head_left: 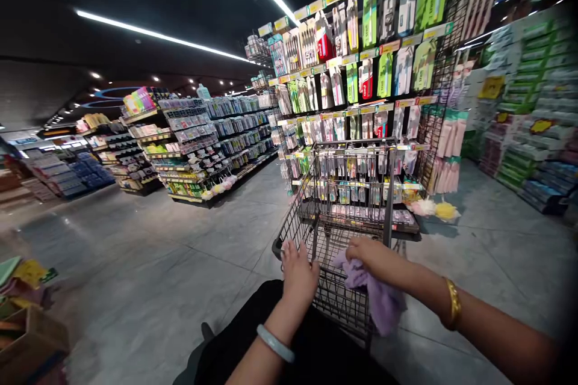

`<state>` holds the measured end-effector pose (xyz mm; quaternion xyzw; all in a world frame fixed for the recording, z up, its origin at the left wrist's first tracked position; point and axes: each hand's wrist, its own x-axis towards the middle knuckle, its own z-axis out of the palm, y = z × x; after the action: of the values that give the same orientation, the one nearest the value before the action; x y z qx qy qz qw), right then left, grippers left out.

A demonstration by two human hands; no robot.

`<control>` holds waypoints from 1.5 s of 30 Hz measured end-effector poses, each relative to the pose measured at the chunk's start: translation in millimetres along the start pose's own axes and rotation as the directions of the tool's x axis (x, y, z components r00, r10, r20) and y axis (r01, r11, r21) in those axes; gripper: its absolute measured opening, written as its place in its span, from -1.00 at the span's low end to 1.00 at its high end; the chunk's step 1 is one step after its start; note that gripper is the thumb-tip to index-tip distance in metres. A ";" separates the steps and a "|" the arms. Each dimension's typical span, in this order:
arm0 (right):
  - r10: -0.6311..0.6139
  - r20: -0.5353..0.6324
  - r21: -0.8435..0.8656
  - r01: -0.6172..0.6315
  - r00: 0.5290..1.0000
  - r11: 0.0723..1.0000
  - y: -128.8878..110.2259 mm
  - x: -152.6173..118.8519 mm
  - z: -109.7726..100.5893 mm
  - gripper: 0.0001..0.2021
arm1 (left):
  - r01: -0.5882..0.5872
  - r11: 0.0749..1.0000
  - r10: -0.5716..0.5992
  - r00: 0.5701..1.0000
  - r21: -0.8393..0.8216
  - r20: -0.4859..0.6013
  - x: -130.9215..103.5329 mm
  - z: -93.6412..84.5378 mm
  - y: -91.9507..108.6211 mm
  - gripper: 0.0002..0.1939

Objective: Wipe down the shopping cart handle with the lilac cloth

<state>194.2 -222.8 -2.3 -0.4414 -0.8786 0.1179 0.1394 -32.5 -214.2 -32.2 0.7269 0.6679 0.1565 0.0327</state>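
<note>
A wire shopping cart (pixel 347 192) stands right in front of me in a shop aisle. My left hand (pixel 298 271) grips the near rim of the cart, a pale bangle on its wrist. My right hand (pixel 372 255) presses a lilac cloth (pixel 377 298) against the same rim; the cloth hangs down over the cart's near wall. A gold bangle sits on my right wrist. The basket looks bare as far as I can see through the wire.
A rack of hanging toothbrush packs (pixel 361 66) stands just beyond the cart. Shelf rows (pixel 194 144) run at the left, stacked tissue packs (pixel 528 102) at the right. A cardboard box (pixel 27 337) with goods sits at lower left. Grey tiled floor (pixel 158 264) spreads between.
</note>
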 end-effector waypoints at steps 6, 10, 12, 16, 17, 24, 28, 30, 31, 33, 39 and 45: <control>-0.006 -0.100 0.233 0.030 0.995 0.972 2.6 8.6 36.7 -0.69 | -0.106 0.969 0.115 0.993 -0.225 0.030 -6.5 26.1 30.1 -0.52; -0.135 -0.050 0.123 0.141 0.990 0.982 19.3 -14.4 23.7 -0.62 | -0.104 0.968 0.114 0.993 -0.230 0.027 -2.1 23.4 17.3 -0.52; -0.104 -0.042 0.054 0.106 0.994 0.993 39.0 -20.1 9.1 -0.64 | -0.081 0.976 0.090 0.995 -0.204 0.038 0.6 22.0 12.9 -0.49; 0.045 -0.161 -0.099 -0.061 0.986 0.993 73.1 -1.2 -6.4 -0.76 | -0.063 0.985 0.068 0.997 -0.162 0.028 4.3 21.7 9.8 -0.46; 0.069 -0.176 -0.093 -0.086 0.982 0.992 74.5 6.7 -5.3 -0.77 | -0.067 0.986 0.071 0.997 -0.153 0.021 4.7 21.4 8.7 -0.46; -0.212 -0.008 0.258 0.207 0.977 0.944 3.2 16.8 24.5 -0.74 | -0.039 0.996 0.041 0.999 -0.082 0.021 11.2 11.3 -25.4 -0.43; -0.305 -0.072 0.094 0.311 0.950 0.946 7.9 6.7 21.6 -0.73 | -0.032 0.998 0.036 0.996 -0.045 0.082 21.2 0.5 -53.1 -0.40; -0.223 -0.134 -0.024 0.221 0.966 0.975 26.8 13.2 18.8 -0.74 | 0.016 1.000 -0.015 0.997 -0.013 0.075 20.1 -4.6 -54.5 -0.41; -0.162 -0.174 -0.069 0.152 0.971 0.986 35.3 19.1 18.7 -0.75 | 0.037 0.999 -0.036 0.998 -0.010 0.051 16.3 -6.3 -50.5 -0.44; -0.049 -0.239 -0.120 0.020 0.970 0.993 44.9 32.6 21.8 -0.79 | 0.010 0.999 -0.010 1.000 -0.053 -0.016 1.7 -6.2 -34.5 -0.50; -0.045 -0.198 -0.136 0.018 0.979 0.991 22.4 43.4 38.0 -0.82 | -0.309 0.938 0.296 0.950 -0.158 -0.105 -51.6 13.1 12.9 -0.44; -0.151 -0.115 -0.122 0.136 0.982 0.983 33.3 40.6 26.9 -0.77 | -0.380 0.914 0.375 0.925 -0.142 -0.062 -48.6 8.3 2.1 -0.69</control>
<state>186.3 -172.9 -32.7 -0.3905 -0.9031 0.0297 0.1763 -31.1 -260.8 -48.6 0.8348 0.5015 0.2224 0.0458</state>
